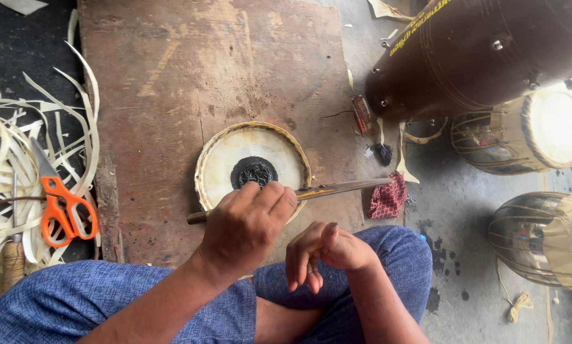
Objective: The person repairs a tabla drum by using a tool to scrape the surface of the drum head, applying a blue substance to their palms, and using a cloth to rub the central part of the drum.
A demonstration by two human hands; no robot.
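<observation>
Gripping a long flat blade (337, 188), my left hand (244, 226) is curled tight around the tool near its handle end, knuckles up, fingers wrapped over the shaft. The blade lies nearly level across the near edge of a round drumhead (279, 159), its tip reaching out to the right past the rim and its dark butt end (196, 218) sticking out on the left of the fist. My right hand (327, 251) hangs just beside the left, above my knee, fingers loosely bent inward and pressed near one another; I cannot tell whether it pinches anything. Both hands sit above my crossed legs in blue trousers (107, 299).

The drumhead is pale cream with a woven rim and a rough black patch (254, 171) at its centre; the left hand's fingertips touch the lower edge of that patch. The drumhead rests on a worn brown wooden board (190, 70) laid on the floor.

Right of the board, a small red patterned cloth (388, 197) lies on the grey floor (464, 210), near the blade tip. Beyond it, a large dark brown drum body (477, 51) lies on its side, with two strapped drums (528, 130) (547, 239) further right. Left of the board, orange-handled scissors (59, 204) rest on a heap of pale strips (5, 159).
</observation>
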